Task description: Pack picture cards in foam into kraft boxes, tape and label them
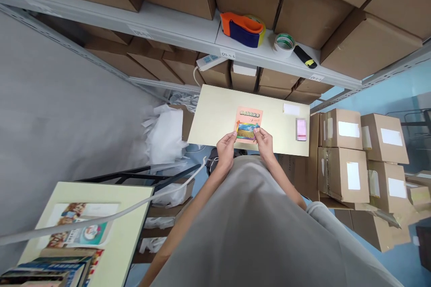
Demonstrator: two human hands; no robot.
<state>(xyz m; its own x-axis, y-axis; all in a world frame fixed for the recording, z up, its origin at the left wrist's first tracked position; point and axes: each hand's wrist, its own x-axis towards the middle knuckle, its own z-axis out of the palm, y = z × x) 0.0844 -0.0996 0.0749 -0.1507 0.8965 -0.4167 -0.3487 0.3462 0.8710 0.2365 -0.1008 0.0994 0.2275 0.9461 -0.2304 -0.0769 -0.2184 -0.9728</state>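
A small pink book (248,119) with a landscape picture on its cover is held over the cream table (215,112). My left hand (226,147) pinches its lower left edge between thumb and fingers. At the lower right edge, my right hand (264,141) grips it the same way. The cover faces up toward me. To the right on the table lie a phone (301,129) with a pink screen and a white slip of paper (291,109).
Above the table, a shelf (188,27) carries cartons, an orange-and-blue tape dispenser (242,30), a tape roll (284,44) and a box cutter (305,57). Stacked cartons (343,172) stand right. A second table (134,206) holds books (67,267) at lower left, with a white cable (134,211) crossing it.
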